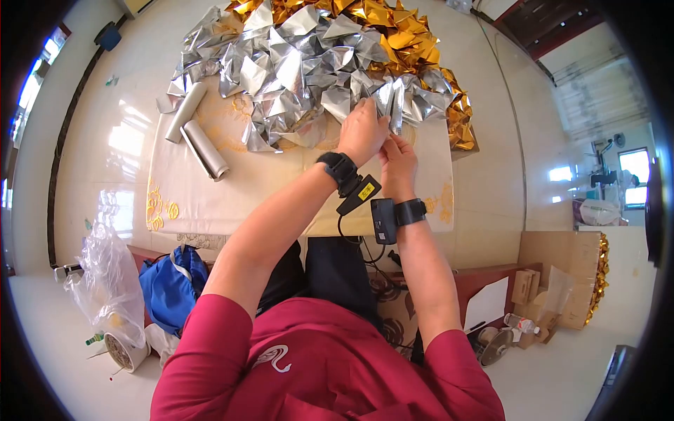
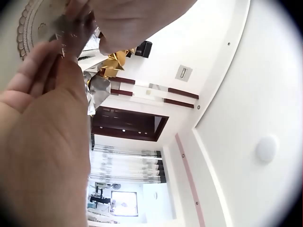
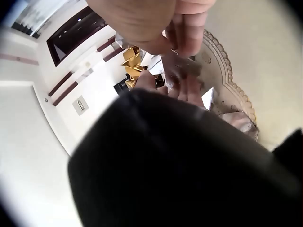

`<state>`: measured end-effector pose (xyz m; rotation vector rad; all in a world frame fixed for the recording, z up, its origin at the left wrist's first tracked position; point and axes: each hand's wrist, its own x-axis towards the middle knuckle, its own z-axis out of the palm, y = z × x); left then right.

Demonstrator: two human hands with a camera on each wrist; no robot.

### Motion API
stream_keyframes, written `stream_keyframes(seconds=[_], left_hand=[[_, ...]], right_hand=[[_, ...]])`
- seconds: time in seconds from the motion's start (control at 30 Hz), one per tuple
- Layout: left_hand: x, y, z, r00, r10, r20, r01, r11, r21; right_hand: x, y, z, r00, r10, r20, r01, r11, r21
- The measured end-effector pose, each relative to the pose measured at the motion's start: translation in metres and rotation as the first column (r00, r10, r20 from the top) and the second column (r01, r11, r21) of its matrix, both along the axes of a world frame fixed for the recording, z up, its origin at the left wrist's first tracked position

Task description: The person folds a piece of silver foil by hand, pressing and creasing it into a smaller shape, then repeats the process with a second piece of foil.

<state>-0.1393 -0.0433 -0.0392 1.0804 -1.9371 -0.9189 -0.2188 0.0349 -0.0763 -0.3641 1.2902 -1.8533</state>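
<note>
A piece of silver foil paper (image 1: pixel 394 105) is held between both hands at the near edge of a large pile of folded silver foil (image 1: pixel 288 67). My left hand (image 1: pixel 361 133) pinches it from the left, fingers bent toward the thumb. Lower and to the right, my right hand (image 1: pixel 399 165) pinches it too, close against the left fingers. In the left wrist view the foil paper (image 2: pixel 78 40) appears between the fingertips of the two hands. A black wrist device (image 3: pixel 180 161) hides much of the right hand in the right wrist view.
Two silver rolls (image 1: pixel 186 112) lie on the left of the cloth-covered table (image 1: pixel 295 200). Gold folded foil (image 1: pixel 404 42) is heaped behind and right of the silver pile. A blue bag (image 1: pixel 172 288) stands below left, cardboard boxes (image 1: pixel 562 270) below right. Cables (image 1: pixel 365 245) hang from the wrist devices.
</note>
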Motion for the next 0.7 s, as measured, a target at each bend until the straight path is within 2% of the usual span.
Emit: stream_keyframes(seconds=[0.03,0.07,0.13,0.23,0.33,0.47,0.53,0.7], left_hand=[[-0.004,-0.002,-0.006,1.000,0.013,-0.012,-0.013,0.999,-0.037],[-0.007,-0.005,-0.012,0.999,0.027,-0.024,-0.029,0.997,-0.073],[-0.007,-0.008,-0.013,0.999,-0.034,-0.005,0.033,0.999,-0.039],[-0.006,-0.006,-0.017,0.999,-0.044,-0.001,0.043,0.998,-0.048],[-0.006,-0.003,-0.016,0.999,-0.008,0.036,0.010,0.999,-0.052],[-0.010,-0.007,-0.015,0.996,-0.010,0.088,0.013,0.999,-0.031],[-0.008,-0.007,-0.012,0.998,-0.016,0.059,0.018,0.999,-0.031],[-0.002,-0.008,-0.016,0.998,-0.035,-0.046,0.033,0.999,-0.042]], right_hand=[[0.000,0.000,0.002,1.000,0.010,-0.022,-0.010,1.000,0.030],[-0.002,0.000,0.005,0.993,0.068,-0.101,-0.055,0.990,0.131],[-0.003,0.003,0.019,0.950,0.206,-0.236,-0.118,0.933,0.340],[-0.016,0.003,0.013,0.791,0.343,-0.507,-0.070,0.873,0.482],[-0.024,0.005,0.013,0.731,0.408,-0.547,-0.095,0.855,0.510],[-0.030,-0.005,0.013,0.610,0.365,-0.703,0.002,0.887,0.463],[-0.033,-0.013,0.005,0.530,0.298,-0.794,0.035,0.928,0.371],[-0.034,-0.028,0.004,0.475,0.268,-0.838,0.081,0.935,0.345]])
